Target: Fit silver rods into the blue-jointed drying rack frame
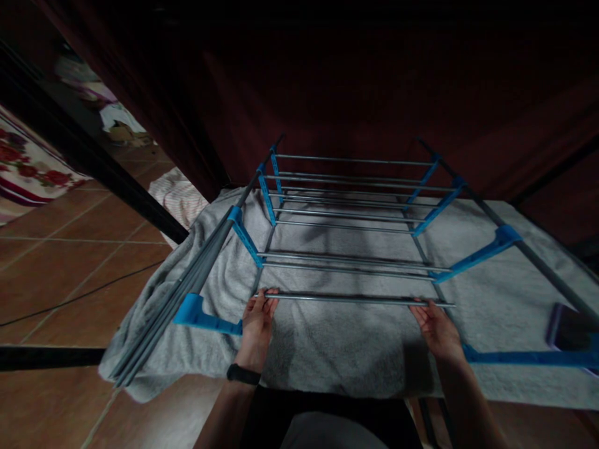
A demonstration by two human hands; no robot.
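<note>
A rack frame of grey metal rods and blue plastic side brackets (482, 252) lies on a grey towel (337, 349) on the floor. My left hand (257, 327) grips the left end of the nearest metal rod (355, 300), fingers curled over it. At the rod's right end my right hand (435, 327) holds it the same way. A black band sits on my left wrist. A blue bracket (201, 318) lies just left of my left hand, and another blue bracket (524, 357) runs right from my right wrist.
A bundle of loose grey rods (187, 293) lies along the towel's left side. A dark phone (571, 327) rests at the right. Dark red cloth (374, 87) hangs behind the rack. Brown floor tiles (70, 249), a black cable and a flowered fabric (28, 165) lie to the left.
</note>
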